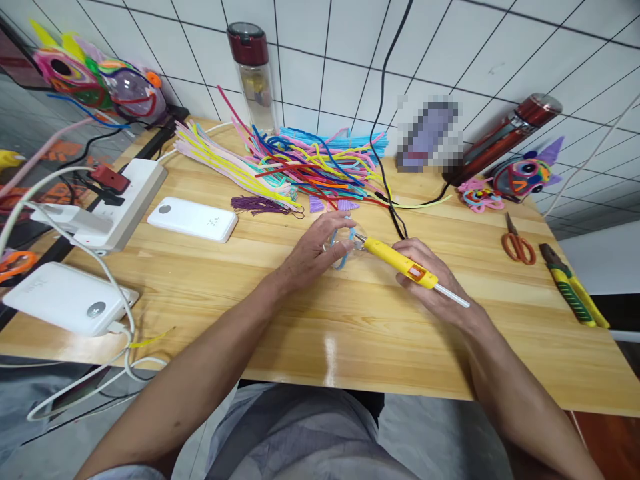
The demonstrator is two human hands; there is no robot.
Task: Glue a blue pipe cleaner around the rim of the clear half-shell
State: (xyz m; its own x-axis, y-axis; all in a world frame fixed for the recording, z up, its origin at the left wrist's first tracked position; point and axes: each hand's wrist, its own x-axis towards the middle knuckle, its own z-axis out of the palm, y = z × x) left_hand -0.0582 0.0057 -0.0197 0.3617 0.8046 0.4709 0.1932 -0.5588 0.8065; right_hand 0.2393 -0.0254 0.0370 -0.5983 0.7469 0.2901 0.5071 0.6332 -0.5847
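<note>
On the tabletop (310, 333), mid-width and toward its far edge, the right hand (425, 277) grips a yellow glue gun (400, 262), nozzle against a clear ball wrapped with blue pipe cleaner (345, 248), which the left hand (317, 250) clasps. Steadying the ball and dabbing sparingly should help the bond.

Probably craft workshop: pipe cleaners (310, 163), scissors (517, 243)

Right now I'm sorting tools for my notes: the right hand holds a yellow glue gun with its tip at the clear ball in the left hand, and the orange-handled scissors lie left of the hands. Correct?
One detail is off. The orange-handled scissors lie to the right of the hands, near the green-and-yellow pliers, as the head view shows. The right hand does hold the yellow glue gun, tip at the clear ball in the left hand.
</note>
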